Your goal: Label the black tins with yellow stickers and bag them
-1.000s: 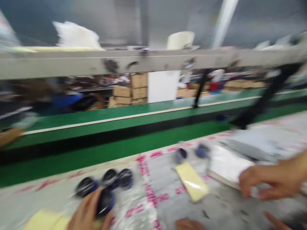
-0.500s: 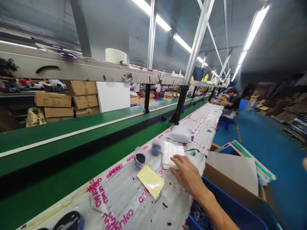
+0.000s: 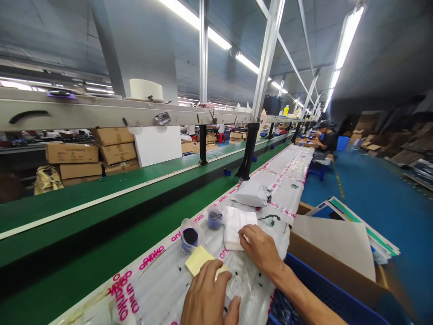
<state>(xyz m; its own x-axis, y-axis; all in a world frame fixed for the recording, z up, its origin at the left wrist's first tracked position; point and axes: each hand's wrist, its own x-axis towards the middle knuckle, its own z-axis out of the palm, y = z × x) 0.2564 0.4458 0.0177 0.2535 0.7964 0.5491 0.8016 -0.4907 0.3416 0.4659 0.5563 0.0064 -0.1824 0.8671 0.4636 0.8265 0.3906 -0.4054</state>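
Note:
My right hand (image 3: 260,250) rests at the near right edge of a soft white stack of thin sheets (image 3: 237,221), its fingers curled and thumb and fingertips drawn together on the edge. Whether the sheets are bags or cloth, I cannot tell. Lower down, my left hand (image 3: 208,293) is spread open over a yellow paper pad (image 3: 199,259), hiding its near part; whether it touches the pad is unclear. Left of the stack stand a small round blue container with a dark top (image 3: 189,237), in clear plastic, and a similar blue container (image 3: 215,219).
A stuffed white plastic bag (image 3: 251,194) lies beyond the stack on the plastic-covered bench (image 3: 162,289). The green conveyor (image 3: 111,243) runs along the left. At right are a blue crate (image 3: 318,284) and an open carton (image 3: 324,250). A seated person (image 3: 327,140) works farther down.
My left hand has come in from below, over the yellow pad. My right hand's fingers have curled in at the white stack's edge. The view has shifted slightly.

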